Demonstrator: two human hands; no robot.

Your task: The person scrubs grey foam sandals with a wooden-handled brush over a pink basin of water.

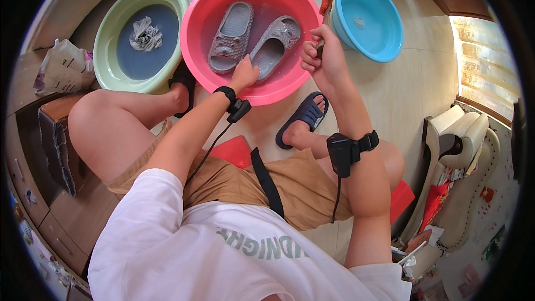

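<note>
I am seeing the pink basin [196, 17] taking up the middle, its rim pressing against the green basin [108, 22] on the left, so nothing is passing between them there. Two grey slippers [253, 36] are filling most of the pink basin's floor, leaving a strip of open water along the left wall and far edge. The right hand [326, 58] is sitting over the gap toward the blue basin [390, 19]. Bare floor [423, 83] is lying open to the right of it. My knees are closing off the near side.
</note>
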